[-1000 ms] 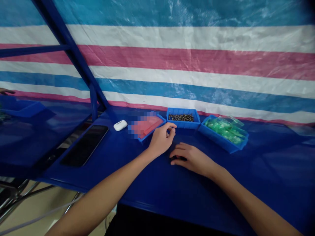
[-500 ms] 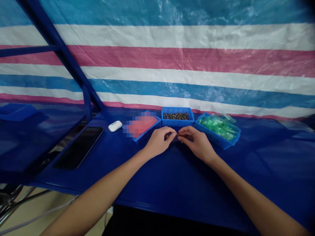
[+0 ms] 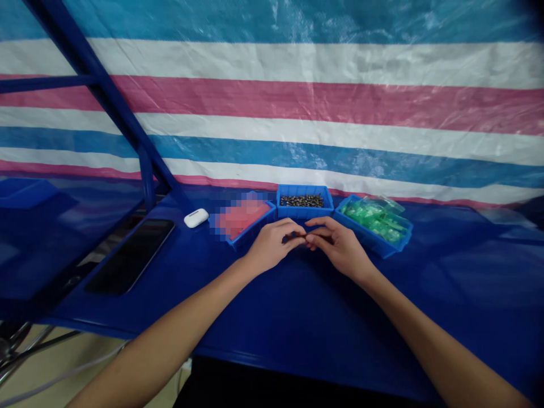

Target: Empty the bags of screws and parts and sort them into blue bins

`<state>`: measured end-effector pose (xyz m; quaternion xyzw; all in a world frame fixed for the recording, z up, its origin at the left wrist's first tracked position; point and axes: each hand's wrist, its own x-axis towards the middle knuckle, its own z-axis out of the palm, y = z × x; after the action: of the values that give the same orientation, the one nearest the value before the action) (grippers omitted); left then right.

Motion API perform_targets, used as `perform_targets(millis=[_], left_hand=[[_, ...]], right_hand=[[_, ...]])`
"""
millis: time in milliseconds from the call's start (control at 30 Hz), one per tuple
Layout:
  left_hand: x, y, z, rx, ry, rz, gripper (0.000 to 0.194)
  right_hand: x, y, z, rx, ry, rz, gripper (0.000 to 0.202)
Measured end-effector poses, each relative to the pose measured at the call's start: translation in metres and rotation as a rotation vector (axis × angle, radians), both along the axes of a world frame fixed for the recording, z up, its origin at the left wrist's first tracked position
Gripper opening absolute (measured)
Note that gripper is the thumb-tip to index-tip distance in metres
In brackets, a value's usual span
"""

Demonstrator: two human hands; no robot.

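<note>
My left hand (image 3: pixel 276 242) and my right hand (image 3: pixel 335 243) meet fingertip to fingertip above the blue table (image 3: pixel 306 311). Both are closed in a pinch around something small and dark that the fingers mostly hide. Just beyond them stands a blue bin of small metal pieces (image 3: pixel 302 202), which look like screws. To the left of my left hand is a blue bin (image 3: pixel 257 228) of pinkish-red items, partly pixelated. On the right, near my right hand, another blue bin (image 3: pixel 385 246) holds green items in clear plastic bags (image 3: pixel 378 218).
A white earbud case (image 3: pixel 196 218) and a black phone (image 3: pixel 131 258) lie on the table's left side. A blue metal frame post (image 3: pixel 110 102) slants up at the left. Behind the bins hangs a striped plastic sheet (image 3: pixel 318 102). Another blue tray (image 3: pixel 25 191) sits far left.
The fingertips of both hands have come closer together, and my right index finger has lifted slightly. The whole view has shifted a little; bins, phone and case stay put on the table.
</note>
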<state>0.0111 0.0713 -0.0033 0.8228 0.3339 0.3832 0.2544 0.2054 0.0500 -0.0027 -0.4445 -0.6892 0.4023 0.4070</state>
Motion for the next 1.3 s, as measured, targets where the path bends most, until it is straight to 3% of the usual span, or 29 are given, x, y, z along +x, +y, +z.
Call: perform_targets(millis=[200,333,567,833,1300], left_hand=[[0.0015,-0.0019,-0.0004,-0.003,0.019,0.015,0.009],[0.0026,-0.0028,-0.0023,0.011,0.025,0.035,0.01],[0.0015,-0.0016,-0.003,0.042,0.019,0.086,0.01],[0.002,-0.0013,-0.0054,0.05,0.002,0.067,0.008],[0.0051,-0.0049,-0.0045,0.032,-0.02,0.026,0.007]], right_hand=[[-0.0033,0.001,0.0014,-0.082,0.107,0.063,0.027],[-0.0011,0.0022,0.0042,-0.1,0.118,0.02,0.031],[0.0036,0.001,0.0092,-0.038,-0.113,0.057,0.03],[0.0021,-0.0021,0.0064,0.027,-0.214,0.067,0.029],[0.0001,0.0,0.0056,-0.142,-0.105,0.131,0.045]])
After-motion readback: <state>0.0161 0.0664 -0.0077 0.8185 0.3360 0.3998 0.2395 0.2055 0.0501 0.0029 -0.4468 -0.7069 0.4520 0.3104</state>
